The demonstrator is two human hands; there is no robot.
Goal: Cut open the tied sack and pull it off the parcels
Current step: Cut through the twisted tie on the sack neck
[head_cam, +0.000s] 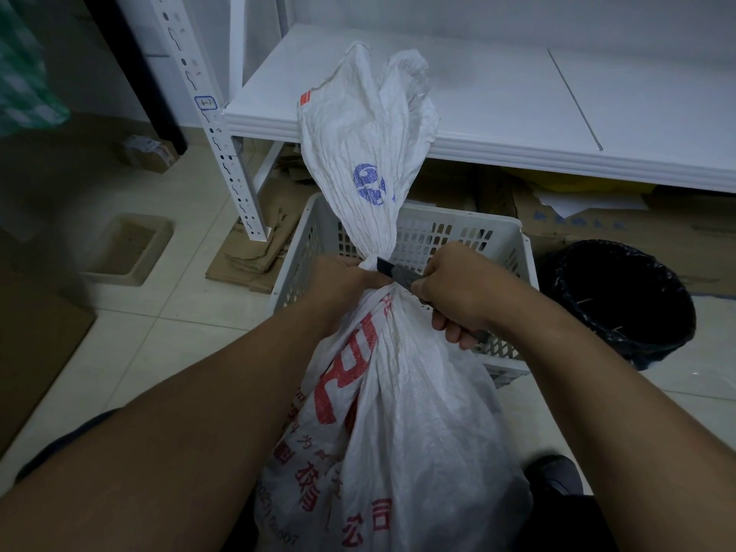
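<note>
A white woven sack (418, 432) with red printed characters stands upright between my knees, bulging with hidden contents. Its neck is cinched tight, and the loose top (358, 153) with a blue logo fans upward. My left hand (342, 280) is closed around the neck just below the tie. A dark utility knife (398, 272) sits in my right hand (458, 296), its blade tip touching the tied neck from the right.
A white perforated plastic crate (458, 233) stands right behind the sack. A black-lined waste bin (621, 300) sits to its right. A white metal shelf (517, 113) spans above, with flattened cardboard (255, 249) beneath and a brown tray (127, 249) on the tiled floor at left.
</note>
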